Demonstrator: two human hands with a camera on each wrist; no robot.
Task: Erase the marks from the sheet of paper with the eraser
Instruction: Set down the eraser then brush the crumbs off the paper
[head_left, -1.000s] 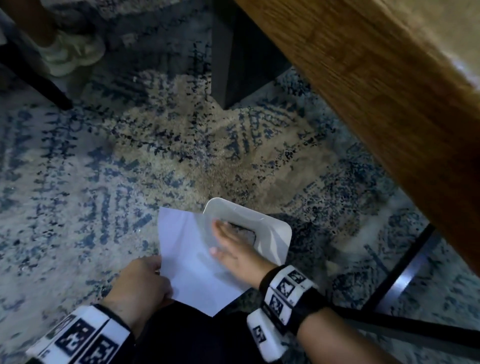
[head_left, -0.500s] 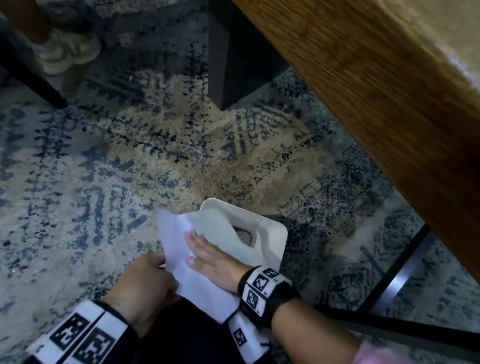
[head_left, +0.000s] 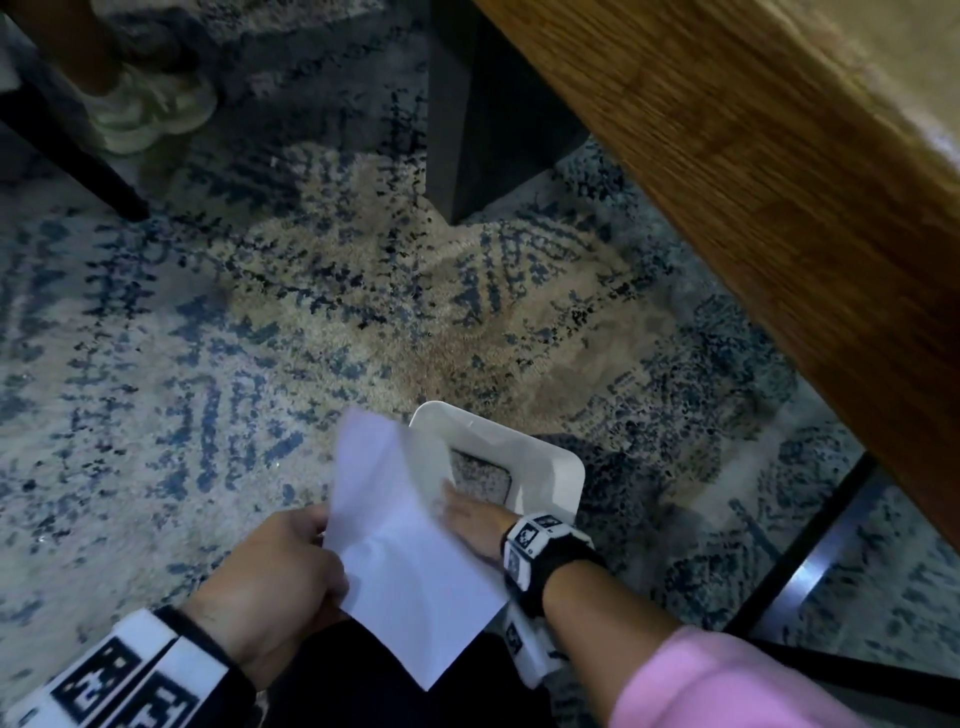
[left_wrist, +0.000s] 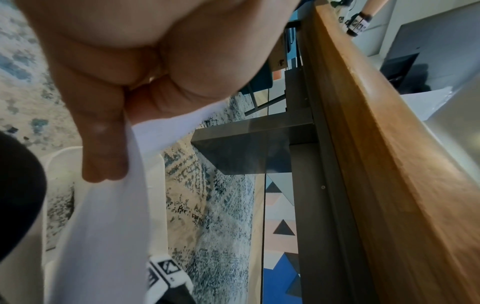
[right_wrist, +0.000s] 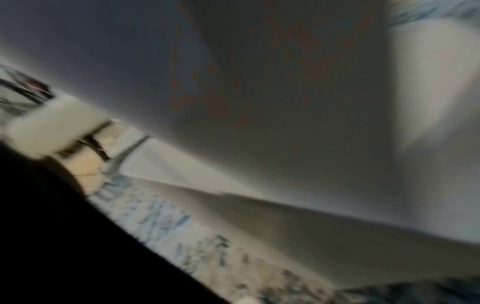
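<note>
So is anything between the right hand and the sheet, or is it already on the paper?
Nothing visible stands between them. The right hand lies against the sheet of paper, over the white bin, its fingertips hidden by the sheet's raised edge. The left hand pinches the sheet's opposite edge. No eraser shows in any view.

- The sheet of paper (head_left: 410, 561) was plain white, no marks showing on the side in view.
- The bin (head_left: 545, 467) beside it was white too.
- The rug (head_left: 260, 332) ran pale grey and beige, flecked with blue and dark speckles.
- The desk (head_left: 753, 197) edge showed warm brown wood grain.
- The wristbands (head_left: 524, 540) were white with black square codes.
- One sleeve (head_left: 727, 680) was pink.
- A shoe (head_left: 150, 109) far off looked pale cream.
</note>
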